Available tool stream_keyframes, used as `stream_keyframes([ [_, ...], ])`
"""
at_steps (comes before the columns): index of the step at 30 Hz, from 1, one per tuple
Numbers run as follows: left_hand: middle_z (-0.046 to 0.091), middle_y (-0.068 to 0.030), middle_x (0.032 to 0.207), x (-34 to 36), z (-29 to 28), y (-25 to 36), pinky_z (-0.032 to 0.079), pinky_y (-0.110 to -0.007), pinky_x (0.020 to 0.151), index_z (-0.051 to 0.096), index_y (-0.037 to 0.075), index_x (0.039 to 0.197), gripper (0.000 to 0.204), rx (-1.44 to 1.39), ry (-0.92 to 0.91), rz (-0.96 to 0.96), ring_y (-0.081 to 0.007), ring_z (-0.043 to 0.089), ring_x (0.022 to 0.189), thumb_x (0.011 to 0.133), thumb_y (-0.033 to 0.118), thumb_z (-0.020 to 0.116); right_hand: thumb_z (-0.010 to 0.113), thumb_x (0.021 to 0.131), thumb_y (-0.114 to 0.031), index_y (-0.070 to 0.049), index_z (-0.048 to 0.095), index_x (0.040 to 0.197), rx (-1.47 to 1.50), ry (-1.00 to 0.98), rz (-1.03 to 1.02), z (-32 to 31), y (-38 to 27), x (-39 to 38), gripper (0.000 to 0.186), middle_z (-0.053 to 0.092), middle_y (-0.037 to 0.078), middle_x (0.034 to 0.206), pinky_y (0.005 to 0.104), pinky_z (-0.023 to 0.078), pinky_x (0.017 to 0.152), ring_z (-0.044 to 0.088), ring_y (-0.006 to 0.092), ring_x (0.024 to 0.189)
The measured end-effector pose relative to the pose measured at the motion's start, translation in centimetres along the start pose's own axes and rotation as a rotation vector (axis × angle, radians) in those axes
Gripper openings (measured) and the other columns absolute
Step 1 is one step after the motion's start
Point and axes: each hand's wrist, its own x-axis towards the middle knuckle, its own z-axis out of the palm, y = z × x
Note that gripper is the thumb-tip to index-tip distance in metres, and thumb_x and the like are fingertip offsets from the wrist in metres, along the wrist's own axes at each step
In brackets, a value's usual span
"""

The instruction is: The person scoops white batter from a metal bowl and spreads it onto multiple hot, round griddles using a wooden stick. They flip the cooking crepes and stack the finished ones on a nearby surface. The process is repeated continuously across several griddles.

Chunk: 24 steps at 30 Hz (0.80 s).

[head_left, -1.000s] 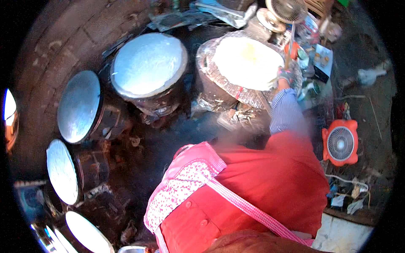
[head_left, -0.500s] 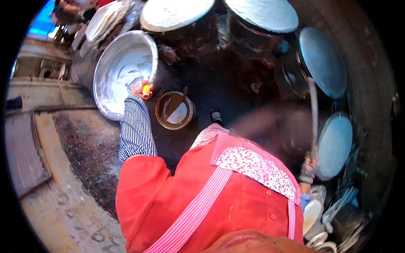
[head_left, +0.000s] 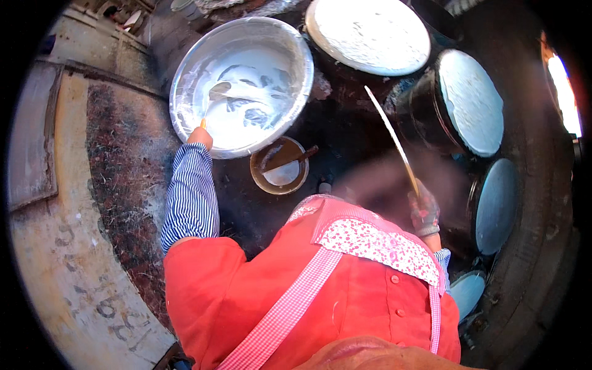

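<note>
My left hand (head_left: 201, 137), in a striped sleeve, is closed around the yellow handle of a ladle (head_left: 219, 91). The ladle's rounded head is inside a large metal basin (head_left: 303, 102), whose inside is coated with white, wet-looking stuff. My right hand (head_left: 424, 209) wears a grey glove with red marks and grips the lower end of a long, flat wooden stick (head_left: 394, 139). The stick points up and away, tip whitish, apart from the round plates nearby. Beside the basin stands a bucket (head_left: 254, 165) of brownish liquid with a dark-handled tool leaning in it.
Dark drums topped by round plates curve along the far and right side. White layers cover the far plate (head_left: 370, 34) and the one right of it (head_left: 472, 102); a bluish plate (head_left: 495, 206) and another (head_left: 467, 290) follow. A stained ledge (head_left: 74, 246) runs along the left.
The view has swung to the right. My right hand has brought the stick inward from beside the right-hand plates. My left hand now extends the ladle into the basin.
</note>
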Motion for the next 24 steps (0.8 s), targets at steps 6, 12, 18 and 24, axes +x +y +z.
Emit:
stream_keyframes([
  [6, 0.058, -0.0223, 0.096, 3.0, 2.3, -2.9, 0.046, -0.038, 0.078, 0.056, -0.004, 0.1, 0.029, -0.019, -0.01, -0.043, -0.0319, 0.057, 0.091, 0.077, 0.014, 0.05, 0.058, 0.077, -0.018, -0.016, 0.046, 0.12, 0.092, -0.28, -0.07, 1.1, -2.9, 7.4, 0.044, 0.058, 0.011, 0.089, 0.0351, 0.047, 0.067, 0.057, 0.0273, 0.08],
  [12, 0.059, -0.0244, 0.085, -6.6, -0.9, 0.5, 0.047, -0.037, 0.073, 0.052, -0.007, 0.1, 0.031, 0.016, -0.43, 0.229, -0.0316, 0.06, 0.081, 0.077, 0.014, 0.05, 0.053, 0.08, -0.017, -0.02, 0.04, 0.124, 0.032, -0.357, -0.505, 0.1, -9.6, 18.6, 0.046, 0.057, 0.015, 0.088, 0.0379, 0.047, 0.063, 0.058, 0.0306, 0.075],
  [18, 0.058, -0.0271, 0.083, -8.3, 0.3, 0.2, 0.046, -0.04, 0.07, 0.051, -0.007, 0.092, 0.026, -0.363, -0.001, -0.081, -0.0356, 0.059, 0.081, 0.075, 0.012, 0.05, 0.046, 0.079, -0.01, -0.014, 0.04, 0.122, -0.277, -0.358, -0.768, 0.7, -15.8, 29.7, 0.044, 0.059, 0.014, 0.081, 0.0383, 0.047, 0.06, 0.059, 0.0291, 0.073],
  [24, 0.058, -0.0259, 0.088, -4.5, 3.1, 3.5, 0.048, -0.041, 0.061, 0.052, -0.008, 0.095, 0.027, -0.401, -0.057, -0.136, -0.0377, 0.059, 0.074, 0.072, 0.006, 0.048, 0.045, 0.082, -0.021, -0.012, 0.06, 0.101, -0.676, -0.522, -0.623, 7.0, -25.1, 41.9, 0.027, 0.063, 0.011, 0.09, 0.0361, 0.049, 0.066, 0.061, 0.027, 0.08],
])
